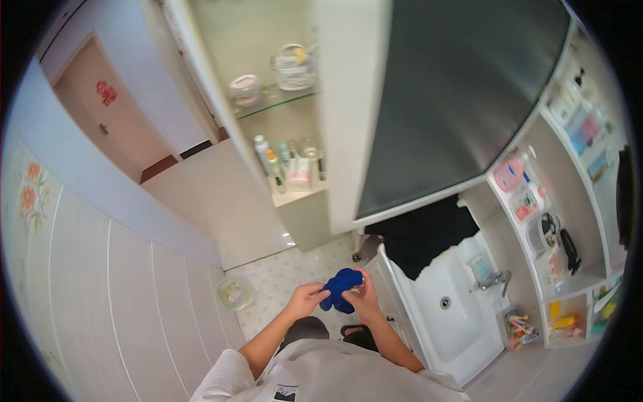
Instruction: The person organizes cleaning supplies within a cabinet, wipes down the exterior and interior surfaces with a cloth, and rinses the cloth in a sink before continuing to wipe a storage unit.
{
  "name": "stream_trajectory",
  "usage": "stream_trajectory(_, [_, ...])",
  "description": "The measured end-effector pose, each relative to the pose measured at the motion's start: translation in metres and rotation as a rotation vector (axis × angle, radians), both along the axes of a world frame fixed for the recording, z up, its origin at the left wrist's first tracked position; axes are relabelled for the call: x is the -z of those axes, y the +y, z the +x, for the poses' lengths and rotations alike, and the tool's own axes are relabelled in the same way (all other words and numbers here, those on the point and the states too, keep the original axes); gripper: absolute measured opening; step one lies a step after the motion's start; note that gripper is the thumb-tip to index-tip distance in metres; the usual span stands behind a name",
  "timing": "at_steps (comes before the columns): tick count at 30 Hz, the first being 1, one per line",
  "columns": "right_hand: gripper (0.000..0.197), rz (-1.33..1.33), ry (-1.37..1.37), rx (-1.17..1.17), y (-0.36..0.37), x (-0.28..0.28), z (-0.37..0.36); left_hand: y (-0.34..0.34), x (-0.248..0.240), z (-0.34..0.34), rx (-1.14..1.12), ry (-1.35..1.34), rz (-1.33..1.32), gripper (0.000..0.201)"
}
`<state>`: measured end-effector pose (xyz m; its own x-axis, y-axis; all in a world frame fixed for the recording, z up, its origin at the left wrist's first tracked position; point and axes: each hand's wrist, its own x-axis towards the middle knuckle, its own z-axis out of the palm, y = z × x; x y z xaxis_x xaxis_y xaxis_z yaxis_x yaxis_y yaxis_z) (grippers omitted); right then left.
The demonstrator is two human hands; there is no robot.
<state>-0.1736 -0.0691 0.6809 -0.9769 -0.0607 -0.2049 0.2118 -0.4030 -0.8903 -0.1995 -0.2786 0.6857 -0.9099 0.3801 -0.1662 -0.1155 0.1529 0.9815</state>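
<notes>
Head camera view is showing a deep-blue, soft, bunched fabric bundle [345,280] just right of six o'clock, hanging in the air over the pale, dot-patterned tiled floor [268,301]. The left hand [307,299] is pinching it from its eight o'clock side and the right hand [364,303] is gripping it from its four o'clock side, so both are closing on the same fabric.

A slip is looking like the main risk: fingertips are doing most of the holding, and loose folds could be sliding out if one hand were easing off too soon. The bundle could then be landing on the floor. Pulling unevenly could also be tightening or twisting the folds; whether it is one piece or two, I cannot tell.

Around the room, a glossy white ceramic sink [462,335] is sitting at four o'clock, its chrome tap [494,281] leaning over the far side. A shallow translucent basin [248,295] is resting on the floor between seven and eight o'clock. A white curved shelf unit [495,218] is carrying toiletries at three o'clock, and a pale pink door [117,134] is standing at ten.
</notes>
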Motion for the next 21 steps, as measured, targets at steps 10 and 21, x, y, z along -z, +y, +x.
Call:
stream_trajectory(10, [0.112, 0.166, 0.077, -0.482, -0.173, -0.018, -0.033, -0.168, 0.006, 0.018, -0.447, -0.375, 0.632, 0.042])
stream_trajectory(21, [0.038, 0.320, 0.068, -0.205, -0.206, -0.013, -0.087, -0.224, -0.017, -0.039, -0.760, -0.399, 0.942, 0.047])
